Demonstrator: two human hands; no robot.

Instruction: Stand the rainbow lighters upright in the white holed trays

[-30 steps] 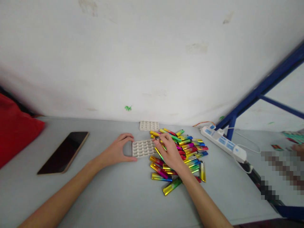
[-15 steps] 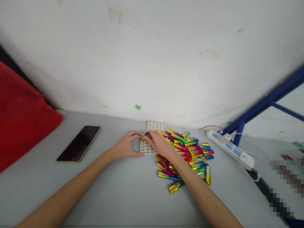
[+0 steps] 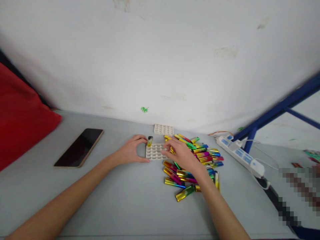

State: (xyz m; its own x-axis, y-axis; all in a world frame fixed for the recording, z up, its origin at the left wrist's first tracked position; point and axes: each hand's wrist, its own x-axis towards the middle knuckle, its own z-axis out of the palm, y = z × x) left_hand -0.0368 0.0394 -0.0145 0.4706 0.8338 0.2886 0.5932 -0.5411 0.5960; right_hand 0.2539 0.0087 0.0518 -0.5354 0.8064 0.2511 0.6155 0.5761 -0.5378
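A white tray [image 3: 155, 154] with rows of holes lies on the table. One lighter [image 3: 149, 142], yellow with a dark top, stands upright in its far left corner. My left hand [image 3: 130, 151] grips the tray's left side, thumb at the near corner and fingers by the lighter. Over the tray's right edge is my right hand [image 3: 181, 154], fingers curved and apart with nothing visible in them. Beneath and beside it spreads a pile of shiny multicoloured lighters [image 3: 206, 156], partly hidden by my right hand and forearm.
A second white holed tray [image 3: 163, 129] lies against the wall. To the left are a dark phone-like device [image 3: 79, 148] and a red cloth item [image 3: 22, 116]. A white power strip [image 3: 241, 155] with cables and a blue metal frame [image 3: 272, 115] stand at the right.
My right hand has let go of the lighter, now upright in the tray's corner, and moved right toward the pile. My left hand stays at the tray. The view has shifted slightly.
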